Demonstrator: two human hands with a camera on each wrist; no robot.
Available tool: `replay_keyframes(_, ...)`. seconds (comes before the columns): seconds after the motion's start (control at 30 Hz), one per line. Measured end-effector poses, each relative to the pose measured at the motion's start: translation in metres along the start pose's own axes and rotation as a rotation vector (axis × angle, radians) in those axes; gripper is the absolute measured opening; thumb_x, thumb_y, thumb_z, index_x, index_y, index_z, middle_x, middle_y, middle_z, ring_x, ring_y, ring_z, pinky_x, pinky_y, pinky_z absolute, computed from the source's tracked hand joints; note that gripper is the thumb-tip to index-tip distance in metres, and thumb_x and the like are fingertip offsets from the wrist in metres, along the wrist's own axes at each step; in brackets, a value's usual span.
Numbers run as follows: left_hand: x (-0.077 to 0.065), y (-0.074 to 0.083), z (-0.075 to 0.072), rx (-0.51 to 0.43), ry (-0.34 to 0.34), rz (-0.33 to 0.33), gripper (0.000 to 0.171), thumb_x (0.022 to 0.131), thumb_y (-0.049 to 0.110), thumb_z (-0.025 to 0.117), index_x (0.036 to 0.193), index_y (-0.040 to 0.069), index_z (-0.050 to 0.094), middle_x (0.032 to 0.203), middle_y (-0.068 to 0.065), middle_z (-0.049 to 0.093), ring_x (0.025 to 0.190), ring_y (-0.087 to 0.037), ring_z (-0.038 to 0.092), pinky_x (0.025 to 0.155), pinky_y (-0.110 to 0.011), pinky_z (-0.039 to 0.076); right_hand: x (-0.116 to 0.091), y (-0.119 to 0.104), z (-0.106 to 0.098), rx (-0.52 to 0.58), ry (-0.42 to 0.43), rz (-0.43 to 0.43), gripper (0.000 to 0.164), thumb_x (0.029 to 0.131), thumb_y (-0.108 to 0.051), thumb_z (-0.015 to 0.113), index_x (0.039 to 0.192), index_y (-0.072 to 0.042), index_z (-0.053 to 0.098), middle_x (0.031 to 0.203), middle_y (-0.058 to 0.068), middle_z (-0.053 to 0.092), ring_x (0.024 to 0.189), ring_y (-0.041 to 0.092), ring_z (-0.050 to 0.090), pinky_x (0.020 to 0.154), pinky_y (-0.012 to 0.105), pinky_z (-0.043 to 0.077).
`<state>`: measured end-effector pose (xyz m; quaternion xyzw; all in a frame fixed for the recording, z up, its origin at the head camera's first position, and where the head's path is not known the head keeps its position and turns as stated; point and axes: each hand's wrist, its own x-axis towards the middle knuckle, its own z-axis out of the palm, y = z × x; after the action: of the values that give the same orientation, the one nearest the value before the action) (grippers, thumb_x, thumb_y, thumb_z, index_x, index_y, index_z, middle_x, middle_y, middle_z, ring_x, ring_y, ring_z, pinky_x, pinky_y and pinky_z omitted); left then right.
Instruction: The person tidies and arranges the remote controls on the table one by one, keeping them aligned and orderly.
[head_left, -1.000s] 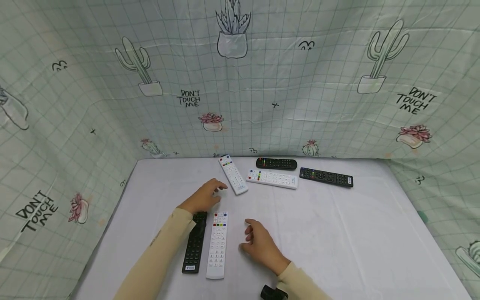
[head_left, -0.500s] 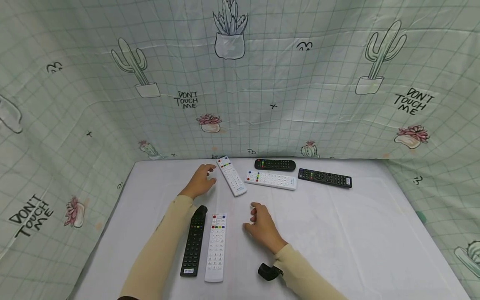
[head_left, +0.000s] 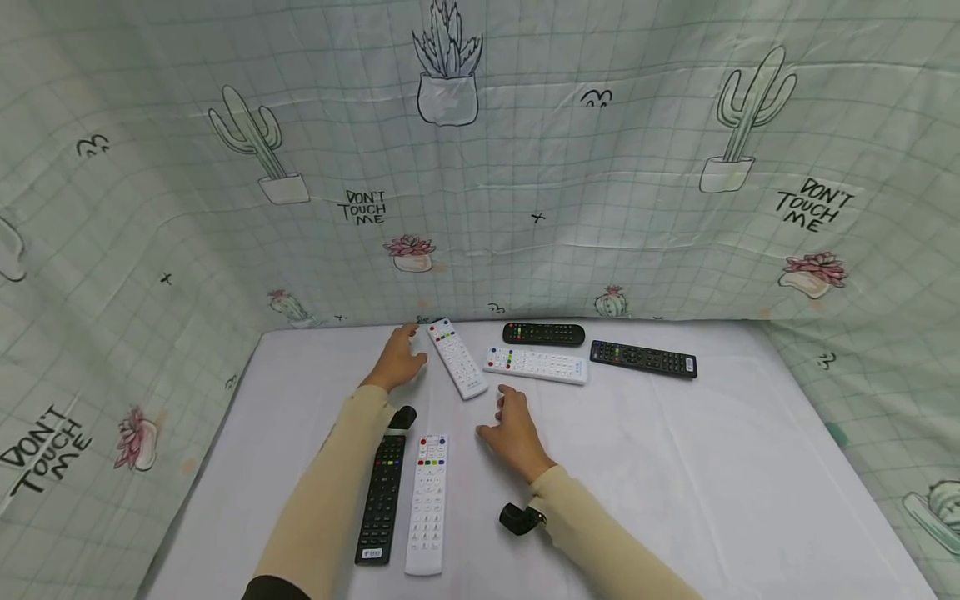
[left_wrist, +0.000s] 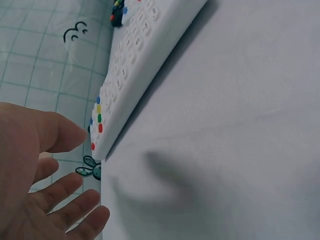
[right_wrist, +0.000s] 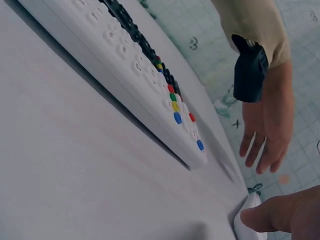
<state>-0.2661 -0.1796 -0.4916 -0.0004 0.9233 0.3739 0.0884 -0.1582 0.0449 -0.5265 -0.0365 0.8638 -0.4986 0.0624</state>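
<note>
Because the long white plastic remote control lies slanted on the white tabletop, the left hand, fingers parted, and right hand, fingers relaxed, both empty, presumably flank its opposite ends.

Soft, diffuse light; blurred shadows

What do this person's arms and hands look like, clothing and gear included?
Both sleeves are long and beige, the left with a dark band. The left hand and right hand are ungloved, with a black device at each wrist.
</note>
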Motion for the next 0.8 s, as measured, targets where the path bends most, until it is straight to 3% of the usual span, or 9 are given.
replay_keyframes(0.23, 0.011, 0.002, 0.005, 0.014, -0.029, -0.005, 0.067, 0.102, 0.005, 0.057, 0.161, -0.007, 0.027, 0.162, -0.029, 0.036, 0.153, -0.044, 0.034, 0.126, -0.054, 0.031, 0.014, -0.001, 0.009, -0.040, 0.031, 0.013, 0.074, 0.087, -0.003, 0.079, 0.148, 0.014, 0.042, 0.123, 0.024, 0.051, 0.106, 0.031, 0.058, 0.089, 0.046, 0.056)
replay_keyframes(0.53, 0.019, 0.005, 0.010, 0.023, -0.055, 0.003, 0.072, 0.102, 0.004, 0.055, 0.164, -0.006, 0.021, 0.169, -0.030, 0.023, 0.158, -0.044, 0.021, 0.129, -0.054, 0.020, 0.025, -0.003, 0.020, -0.079, 0.097, -0.034, 0.072, 0.084, -0.003, 0.082, 0.144, 0.016, 0.047, 0.130, 0.031, 0.051, 0.116, 0.040, 0.057, 0.106, 0.053, 0.050)
replay_keyframes(0.8, 0.022, 0.006, 0.017, 0.006, -0.053, 0.008, 0.071, 0.101, 0.000, 0.056, 0.162, -0.008, 0.022, 0.167, -0.032, 0.027, 0.157, -0.045, 0.024, 0.129, -0.053, 0.022, 0.032, -0.006, 0.026, -0.107, 0.125, -0.035, 0.074, 0.084, -0.008, 0.087, 0.143, 0.015, 0.049, 0.139, 0.030, 0.049, 0.129, 0.045, 0.052, 0.111, 0.052, 0.048)
